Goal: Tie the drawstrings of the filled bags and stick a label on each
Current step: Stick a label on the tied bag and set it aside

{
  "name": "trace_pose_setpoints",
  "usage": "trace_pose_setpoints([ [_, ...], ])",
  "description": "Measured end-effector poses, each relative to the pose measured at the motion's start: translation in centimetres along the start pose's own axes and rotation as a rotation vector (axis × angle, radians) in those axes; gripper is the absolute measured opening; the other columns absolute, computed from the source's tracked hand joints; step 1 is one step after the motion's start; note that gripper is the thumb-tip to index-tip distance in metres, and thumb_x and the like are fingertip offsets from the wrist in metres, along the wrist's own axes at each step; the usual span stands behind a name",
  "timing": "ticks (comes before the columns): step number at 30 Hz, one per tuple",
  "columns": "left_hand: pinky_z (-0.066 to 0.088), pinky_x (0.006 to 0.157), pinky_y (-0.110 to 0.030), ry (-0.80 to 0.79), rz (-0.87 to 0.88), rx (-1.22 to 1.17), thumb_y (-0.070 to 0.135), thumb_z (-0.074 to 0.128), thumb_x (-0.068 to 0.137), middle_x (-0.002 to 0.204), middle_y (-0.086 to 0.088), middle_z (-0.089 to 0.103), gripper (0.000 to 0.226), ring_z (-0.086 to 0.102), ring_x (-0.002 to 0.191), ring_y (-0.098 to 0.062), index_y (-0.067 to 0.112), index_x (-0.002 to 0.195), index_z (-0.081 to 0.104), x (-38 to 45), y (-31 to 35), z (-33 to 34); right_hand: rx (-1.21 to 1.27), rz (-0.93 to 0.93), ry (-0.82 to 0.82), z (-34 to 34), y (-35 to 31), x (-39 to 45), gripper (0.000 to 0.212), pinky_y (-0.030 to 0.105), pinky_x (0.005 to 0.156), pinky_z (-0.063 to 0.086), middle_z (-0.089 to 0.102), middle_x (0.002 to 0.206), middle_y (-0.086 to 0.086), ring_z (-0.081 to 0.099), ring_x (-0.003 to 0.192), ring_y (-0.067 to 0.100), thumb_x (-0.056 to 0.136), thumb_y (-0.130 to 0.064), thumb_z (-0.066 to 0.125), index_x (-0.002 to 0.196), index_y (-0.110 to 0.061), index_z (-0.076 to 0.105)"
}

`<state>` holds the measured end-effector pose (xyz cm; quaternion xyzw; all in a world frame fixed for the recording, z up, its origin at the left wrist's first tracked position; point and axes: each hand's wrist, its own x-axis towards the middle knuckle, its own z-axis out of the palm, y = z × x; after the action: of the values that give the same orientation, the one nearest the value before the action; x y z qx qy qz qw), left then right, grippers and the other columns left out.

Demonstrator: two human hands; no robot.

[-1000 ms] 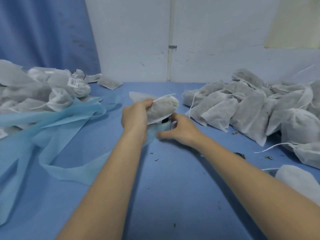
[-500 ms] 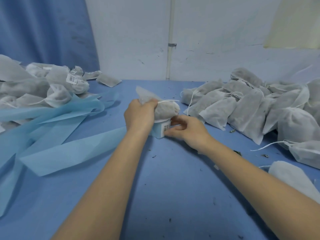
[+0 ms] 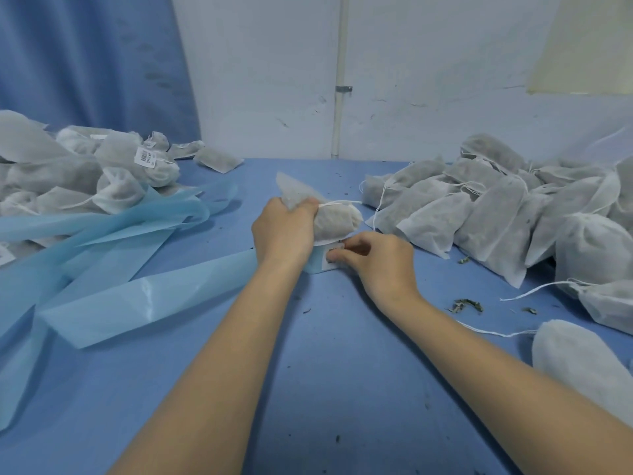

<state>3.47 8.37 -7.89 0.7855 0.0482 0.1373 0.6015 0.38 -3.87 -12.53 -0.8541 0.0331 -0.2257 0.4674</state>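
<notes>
Bare table lies between blue liner strips leftward and heaped bags rightward.

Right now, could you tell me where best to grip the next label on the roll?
Probably its loose white edge, where the right hand already pinches the label, coming from the right. The left hand and its bag block the roll's other side.
</notes>
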Motion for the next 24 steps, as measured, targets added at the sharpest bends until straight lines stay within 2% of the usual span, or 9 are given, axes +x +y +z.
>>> trace_pose_setpoints([
  [6, 0.036, 0.073, -0.029, 0.004, 0.007, 0.01, 0.034, 0.056, 0.087, 0.091, 0.0, 0.056, 0.028, 0.053, 0.093, -0.024, 0.01, 0.101, 0.06, 0.0, 0.0, 0.1, -0.099, -0.001, 0.004, 0.1, -0.2, -0.4, 0.014, 0.01, 0.066, 0.038, 0.065, 0.071, -0.011, 0.056, 0.07, 0.003, 0.077, -0.028, 0.078, 0.072, -0.019, 0.068],
  [9, 0.042, 0.08, -0.032, 0.011, 0.024, 0.022, 0.033, 0.056, 0.087, 0.092, 0.0, 0.057, 0.028, 0.055, 0.099, -0.026, 0.01, 0.102, 0.061, 0.1, -0.1, 0.2, -0.166, -0.021, -0.056, 0.2, -0.8, -1.1, 0.02, 0.019, 0.067, 0.038, 0.064, 0.075, -0.008, 0.057, 0.076, 0.01, 0.08, -0.031, 0.075, 0.069, -0.023, 0.061],
  [11, 0.043, 0.086, -0.035, 0.012, 0.035, 0.023, 0.033, 0.056, 0.087, 0.096, -0.003, 0.059, 0.029, 0.056, 0.103, -0.028, 0.009, 0.103, 0.061, 0.0, 0.0, 0.2, -0.195, -0.064, -0.141, 0.2, -1.2, -1.7, 0.021, 0.023, 0.073, 0.041, 0.061, 0.086, -0.006, 0.055, 0.081, 0.01, 0.078, -0.033, 0.076, 0.069, -0.026, 0.059],
  [13, 0.044, 0.089, -0.036, 0.006, 0.042, 0.026, 0.032, 0.056, 0.088, 0.101, -0.006, 0.063, 0.029, 0.056, 0.104, -0.029, 0.008, 0.103, 0.061, 0.0, 0.0, 0.1, -0.187, -0.111, -0.227, 0.0, -1.6, -2.4, 0.019, 0.019, 0.075, 0.038, 0.054, 0.094, -0.008, 0.05, 0.083, 0.005, 0.076, -0.036, 0.079, 0.072, -0.027, 0.062],
  [15, 0.044, 0.085, -0.035, 0.001, 0.051, -0.008, 0.032, 0.058, 0.087, 0.098, -0.003, 0.063, 0.024, 0.057, 0.101, -0.027, 0.011, 0.099, 0.061, 0.1, -0.1, -0.1, -0.127, -0.147, -0.259, -0.8, -2.1, -2.7, 0.018, 0.008, 0.073, 0.034, 0.047, 0.096, -0.01, 0.045, 0.08, -0.001, 0.073, -0.036, 0.081, 0.076, -0.026, 0.066],
  [18, 0.04, 0.069, -0.026, -0.014, 0.105, -0.144, 0.03, 0.064, 0.084, 0.078, 0.009, 0.059, 0.012, 0.057, 0.084, -0.017, 0.021, 0.08, 0.057, 0.0, 0.0, -0.7, -0.062, -0.194, -0.197, -3.0, -3.4, -2.2, 0.016, 0.004, 0.073, 0.031, 0.046, 0.097, -0.006, 0.042, 0.076, -0.007, 0.073, -0.033, 0.081, 0.075, -0.031, 0.066],
  [21, 0.042, 0.059, -0.014, -0.079, 0.175, -0.234, 0.025, 0.067, 0.083, 0.075, 0.01, 0.062, 0.014, 0.057, 0.073, -0.01, 0.023, 0.073, 0.057, -0.3, 0.5, -1.3, -0.03, -0.255, -0.103, -5.2, -4.5, -1.4, 0.021, 0.003, 0.074, 0.031, 0.043, 0.094, -0.009, 0.04, 0.075, -0.015, 0.073, -0.032, 0.081, 0.071, -0.038, 0.061],
  [23, 0.05, 0.069, -0.016, -0.165, 0.181, -0.246, 0.021, 0.069, 0.082, 0.08, 0.004, 0.067, 0.009, 0.061, 0.077, -0.015, 0.017, 0.079, 0.062, -0.8, 0.8, -1.4, -0.018, -0.286, -0.072, -6.2, -4.9, -1.1, 0.02, 0.003, 0.076, 0.031, 0.042, 0.093, -0.01, 0.04, 0.078, -0.015, 0.074, -0.031, 0.08, 0.073, -0.038, 0.061],
  [24, 0.054, 0.079, -0.027, -0.211, 0.177, -0.243, 0.02, 0.07, 0.081, 0.084, -0.001, 0.069, 0.009, 0.064, 0.082, -0.02, 0.013, 0.084, 0.065, -1.1, 0.9, -1.3, -0.027, -0.298, -0.067, -6.6, -5.0, -0.9, 0.02, 0.003, 0.077, 0.03, 0.042, 0.093, -0.011, 0.04, 0.081, -0.013, 0.074, -0.031, 0.08, 0.074, -0.037, 0.061],
])
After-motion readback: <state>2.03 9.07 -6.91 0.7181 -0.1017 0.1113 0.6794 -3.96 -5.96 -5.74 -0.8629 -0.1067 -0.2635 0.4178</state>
